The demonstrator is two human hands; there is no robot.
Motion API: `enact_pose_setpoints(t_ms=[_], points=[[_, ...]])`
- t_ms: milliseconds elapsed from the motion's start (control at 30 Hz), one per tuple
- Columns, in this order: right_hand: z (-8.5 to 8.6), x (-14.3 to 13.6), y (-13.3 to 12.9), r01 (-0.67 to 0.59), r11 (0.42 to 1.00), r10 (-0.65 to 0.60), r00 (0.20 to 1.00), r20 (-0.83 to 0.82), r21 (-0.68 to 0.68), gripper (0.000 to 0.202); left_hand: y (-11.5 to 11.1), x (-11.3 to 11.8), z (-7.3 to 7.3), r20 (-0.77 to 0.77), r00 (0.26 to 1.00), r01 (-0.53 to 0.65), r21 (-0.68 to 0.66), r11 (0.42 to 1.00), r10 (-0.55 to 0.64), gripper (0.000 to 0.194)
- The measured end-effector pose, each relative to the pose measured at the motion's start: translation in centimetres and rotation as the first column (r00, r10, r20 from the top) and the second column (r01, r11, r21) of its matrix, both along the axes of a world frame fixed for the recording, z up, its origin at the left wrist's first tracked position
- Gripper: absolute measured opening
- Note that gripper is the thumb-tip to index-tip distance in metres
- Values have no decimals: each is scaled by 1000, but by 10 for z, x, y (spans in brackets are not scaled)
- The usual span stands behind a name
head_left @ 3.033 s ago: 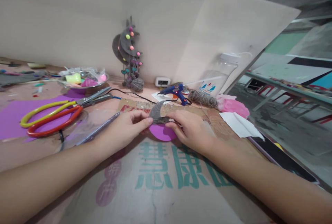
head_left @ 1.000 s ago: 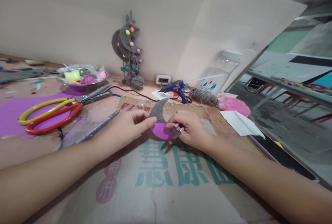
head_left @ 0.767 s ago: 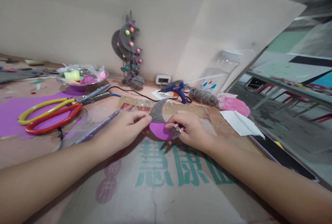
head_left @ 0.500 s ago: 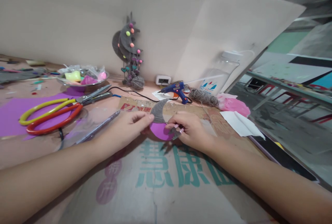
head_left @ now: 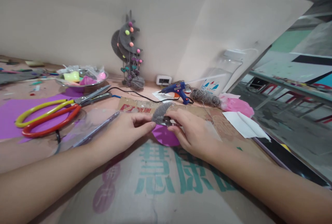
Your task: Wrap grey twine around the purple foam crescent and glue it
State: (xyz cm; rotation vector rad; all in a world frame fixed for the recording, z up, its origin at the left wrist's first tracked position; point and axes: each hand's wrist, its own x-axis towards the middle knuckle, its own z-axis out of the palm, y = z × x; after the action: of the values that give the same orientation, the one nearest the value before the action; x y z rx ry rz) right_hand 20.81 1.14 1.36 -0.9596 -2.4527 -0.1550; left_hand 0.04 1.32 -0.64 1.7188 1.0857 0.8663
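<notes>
A grey crescent (head_left: 160,112), apparently wrapped in yarn, is pinched at its left edge between the thumb and fingers of my left hand (head_left: 137,124). My right hand (head_left: 189,127) is closed at the crescent's right side. Between its thumb and fingers sits a small metal tool (head_left: 171,123) with pinkish parts, mostly hidden, its kind unclear. Directly below the crescent is a rounded purple piece (head_left: 166,137), partly covered by my right fingers; whether it is joined to the crescent I cannot tell. Printed cardboard (head_left: 160,203) lies under both hands.
Scissors (head_left: 49,113) with yellow and red handles lie left, near a pen (head_left: 95,129) and a metal bowl (head_left: 85,85). Behind are a blue glue gun (head_left: 176,90), grey yarn (head_left: 204,96), a timer (head_left: 164,80), a clear jug (head_left: 220,72) and a hanging moon decoration (head_left: 127,44).
My right fingers have shifted up and left onto the crescent's edge, covering much of the metal tool. The crescent leans further right, and the purple piece sits slightly lower.
</notes>
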Motion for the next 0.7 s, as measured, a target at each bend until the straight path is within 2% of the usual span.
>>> enact_pose_setpoints(t_ms=[233, 700], points=[[-4, 2, 7, 47, 996, -50, 998, 36, 70, 24, -1, 2, -4, 94, 995, -7, -33, 999, 10, 18], [-2, 1, 6, 33, 994, -39, 998, 56, 107, 19, -2, 0, 2, 17, 1000, -13, -28, 1000, 14, 20]])
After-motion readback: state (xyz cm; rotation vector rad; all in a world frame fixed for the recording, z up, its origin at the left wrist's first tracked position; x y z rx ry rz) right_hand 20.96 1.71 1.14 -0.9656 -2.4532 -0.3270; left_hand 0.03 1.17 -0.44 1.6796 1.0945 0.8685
